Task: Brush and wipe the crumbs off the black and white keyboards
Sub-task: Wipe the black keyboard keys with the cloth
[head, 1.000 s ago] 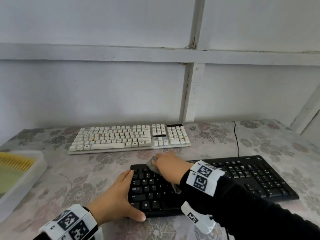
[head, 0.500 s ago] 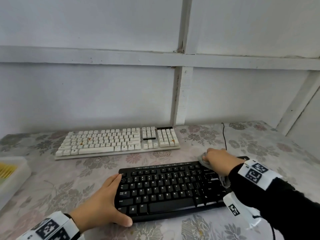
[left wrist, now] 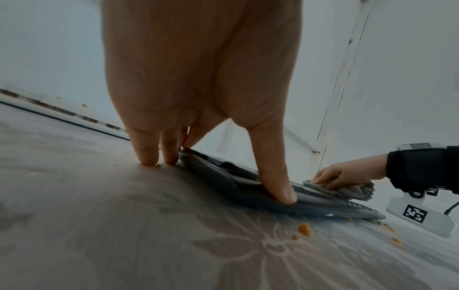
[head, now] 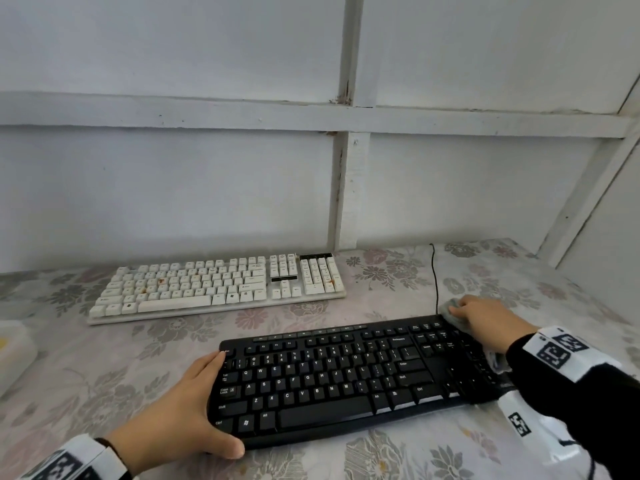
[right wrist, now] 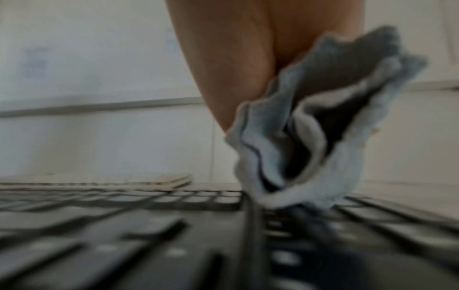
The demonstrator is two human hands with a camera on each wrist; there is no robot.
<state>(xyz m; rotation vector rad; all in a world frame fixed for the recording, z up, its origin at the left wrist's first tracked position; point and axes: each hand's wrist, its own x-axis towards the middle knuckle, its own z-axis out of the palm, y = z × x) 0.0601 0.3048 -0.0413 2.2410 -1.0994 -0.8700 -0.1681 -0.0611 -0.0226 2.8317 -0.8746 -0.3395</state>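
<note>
The black keyboard (head: 329, 379) lies near me on the table. My left hand (head: 183, 420) braces its left end, fingers straight along the side and the thumb (left wrist: 275, 186) pressing on the front edge. At the keyboard's far right corner my right hand (head: 485, 320) grips a bunched grey cloth (head: 450, 311) and presses it down; a fold of the cloth (right wrist: 323, 137) hangs under the palm. The white keyboard (head: 214, 285) sits behind, with orange specks (head: 161, 281) on its keys. Orange crumbs (left wrist: 303, 228) lie on the table by the black keyboard's front edge.
A floral tablecloth (head: 104, 358) covers the table. A white tray (head: 14, 344) stands at the left edge. The black cable (head: 434, 278) runs from the keyboard back to the white panelled wall (head: 346, 185). A slanted wall closes the right side.
My right hand has swept the cloth rightward along the black keyboard's back rows, from its left part to the far right corner. My left hand has stayed on the left end.
</note>
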